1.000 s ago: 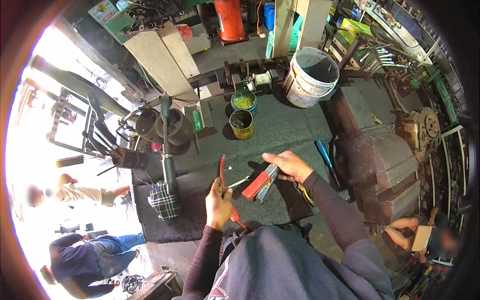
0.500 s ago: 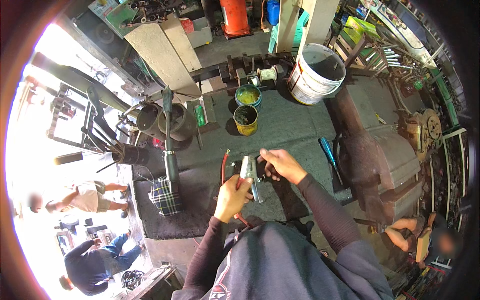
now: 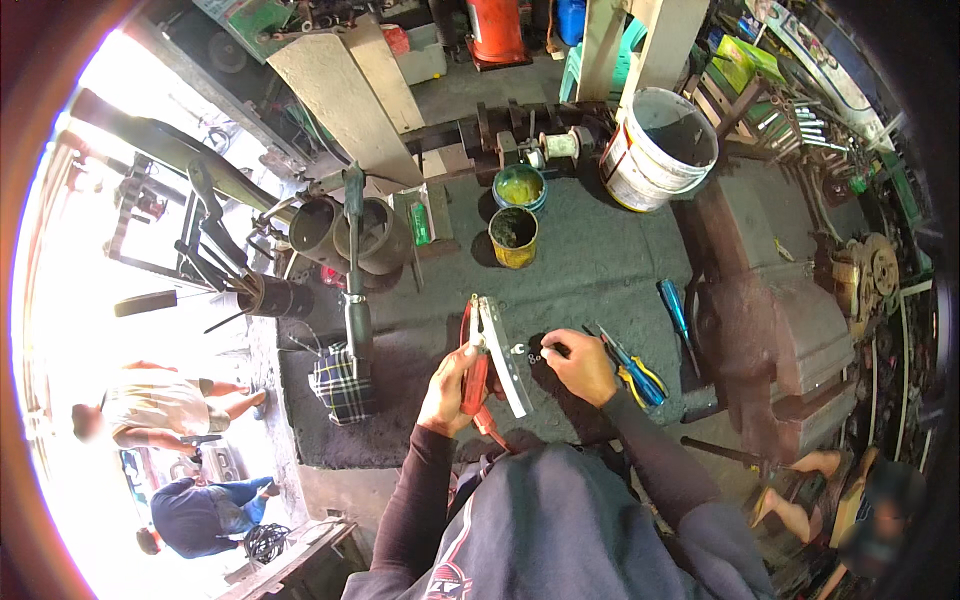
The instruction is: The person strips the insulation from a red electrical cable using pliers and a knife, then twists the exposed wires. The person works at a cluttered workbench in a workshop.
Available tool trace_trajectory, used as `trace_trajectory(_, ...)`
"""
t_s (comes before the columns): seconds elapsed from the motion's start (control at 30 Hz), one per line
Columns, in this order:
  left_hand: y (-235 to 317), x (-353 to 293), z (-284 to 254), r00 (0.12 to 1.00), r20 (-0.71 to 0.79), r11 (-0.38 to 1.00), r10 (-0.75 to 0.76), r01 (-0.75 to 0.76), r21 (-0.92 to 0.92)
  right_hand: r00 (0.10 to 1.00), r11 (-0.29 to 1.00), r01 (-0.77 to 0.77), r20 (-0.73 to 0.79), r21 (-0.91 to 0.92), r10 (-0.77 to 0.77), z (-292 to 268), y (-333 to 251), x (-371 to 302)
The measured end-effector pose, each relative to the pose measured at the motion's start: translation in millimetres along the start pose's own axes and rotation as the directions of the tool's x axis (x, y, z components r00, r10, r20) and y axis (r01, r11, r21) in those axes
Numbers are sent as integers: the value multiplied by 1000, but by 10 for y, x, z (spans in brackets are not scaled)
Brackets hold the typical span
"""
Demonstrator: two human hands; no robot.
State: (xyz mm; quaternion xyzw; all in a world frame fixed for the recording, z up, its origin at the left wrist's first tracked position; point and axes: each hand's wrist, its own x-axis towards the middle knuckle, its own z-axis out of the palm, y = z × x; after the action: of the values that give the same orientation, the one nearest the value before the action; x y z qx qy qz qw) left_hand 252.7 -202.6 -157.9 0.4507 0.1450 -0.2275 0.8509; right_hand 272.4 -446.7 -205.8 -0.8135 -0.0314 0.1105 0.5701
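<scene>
My left hand [image 3: 447, 392] is closed around a red-handled metal clamp [image 3: 474, 380]. A red cable [image 3: 487, 422] leaves its lower end, and one long silvery arm [image 3: 504, 362] slants away toward the right. To the right, my right hand [image 3: 583, 366] is low over the bench, thumb and fingertips pinched together. Whatever they pinch is too small to make out. Small metal rings [image 3: 534, 357] and a small pale metal piece [image 3: 519, 349] lie between my hands. Pliers [image 3: 640, 382] with blue and yellow handles rest beside my right wrist.
A blue screwdriver [image 3: 675, 312] lies right on the dark bench [image 3: 590, 250]. Toward the back stand a yellow can [image 3: 514, 252], a blue-green tub [image 3: 520, 203] and a white bucket [image 3: 640, 180]. Metal cylinders [image 3: 385, 245] and a checked cloth [image 3: 342, 388] are left; people are beyond.
My right hand has drawn back from beside the clamp and lowered to the small parts. The clamp has turned in my left hand, and the pliers have come into sight.
</scene>
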Motion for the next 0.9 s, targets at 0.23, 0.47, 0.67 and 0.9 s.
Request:
trace_trajectory(0.23, 10, 10, 198, 999, -36, 1000, 21, -20, 24, 993, 851, -29, -85, 524, 87, 43, -849, -194)
trace_trajectory(0.47, 54, 69, 178, 998, 56, 999, -14, 15, -28, 986, 876, -72, -100, 477, 135, -49, -824, -291)
trace_trajectory(0.67, 213, 70, 584, 999, -17, 973, -28, 31, 228, 962, 604, -178, 8, 777, 273, -151, -533, -273)
trace_trajectory(0.9, 280, 56, 893, 998, -59, 887, -19, 44, 459, 948, 458, -208, 62, 864, 313, -173, -331, -300)
